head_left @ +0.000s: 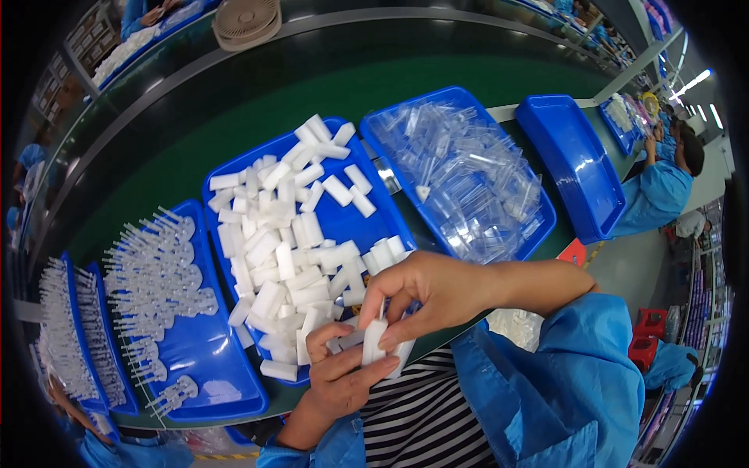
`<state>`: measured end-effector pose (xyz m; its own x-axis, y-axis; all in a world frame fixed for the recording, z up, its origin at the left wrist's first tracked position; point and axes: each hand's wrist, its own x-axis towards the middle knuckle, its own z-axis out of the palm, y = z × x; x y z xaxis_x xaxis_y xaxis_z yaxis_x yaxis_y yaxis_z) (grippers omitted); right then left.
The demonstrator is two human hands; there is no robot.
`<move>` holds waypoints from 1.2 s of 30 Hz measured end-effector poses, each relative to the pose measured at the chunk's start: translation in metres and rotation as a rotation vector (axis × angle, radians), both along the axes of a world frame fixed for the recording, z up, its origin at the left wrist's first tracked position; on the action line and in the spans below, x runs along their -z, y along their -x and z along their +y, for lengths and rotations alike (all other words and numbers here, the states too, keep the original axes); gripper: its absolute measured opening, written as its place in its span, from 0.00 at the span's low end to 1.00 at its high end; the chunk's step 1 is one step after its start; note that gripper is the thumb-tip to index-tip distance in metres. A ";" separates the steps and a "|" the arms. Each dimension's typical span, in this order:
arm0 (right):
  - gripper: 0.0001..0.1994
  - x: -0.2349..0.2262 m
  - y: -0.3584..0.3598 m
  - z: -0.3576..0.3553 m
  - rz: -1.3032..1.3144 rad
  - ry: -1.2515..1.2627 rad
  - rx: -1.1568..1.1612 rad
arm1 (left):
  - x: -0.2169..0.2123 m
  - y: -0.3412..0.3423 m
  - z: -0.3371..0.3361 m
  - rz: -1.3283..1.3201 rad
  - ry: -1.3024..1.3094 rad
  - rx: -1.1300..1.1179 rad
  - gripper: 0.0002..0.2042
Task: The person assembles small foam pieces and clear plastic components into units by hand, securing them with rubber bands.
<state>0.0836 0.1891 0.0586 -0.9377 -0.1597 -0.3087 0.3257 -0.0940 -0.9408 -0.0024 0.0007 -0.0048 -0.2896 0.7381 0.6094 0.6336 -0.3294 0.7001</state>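
Note:
My left hand (341, 376) is cupped palm-up near my body and holds a few small white plastic blocks (350, 340). My right hand (431, 292) reaches across from the right and pinches one white block (374, 343) upright between thumb and fingers, right over the left palm. Both hands hover at the near edge of a blue tray (351, 226) heaped with several white blocks (285, 249).
A blue tray of clear plastic pieces (468, 171) lies to the right, an empty blue tray (573, 160) beyond it. Left trays (199, 343) hold rows of clear needle-like parts (152, 269). A dark green conveyor belt (312, 86) runs behind. A fan (246, 21) and other workers (663, 187) are nearby.

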 end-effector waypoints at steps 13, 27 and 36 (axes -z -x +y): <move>0.13 -0.019 -0.020 0.102 0.240 -1.536 0.209 | 0.003 0.000 -0.004 0.005 0.011 0.009 0.09; 0.11 0.001 -0.032 0.115 0.320 -1.811 0.129 | 0.004 0.000 -0.005 0.016 0.034 -0.107 0.13; 0.11 -0.005 -0.038 0.047 0.389 -0.563 0.449 | 0.003 -0.001 -0.002 0.094 0.032 -0.089 0.12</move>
<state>0.1220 0.2363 0.0632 -0.9321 0.3381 0.1302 0.0096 0.3823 -0.9240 -0.0012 -0.0015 -0.0077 -0.2975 0.7314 0.6136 0.7223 -0.2478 0.6456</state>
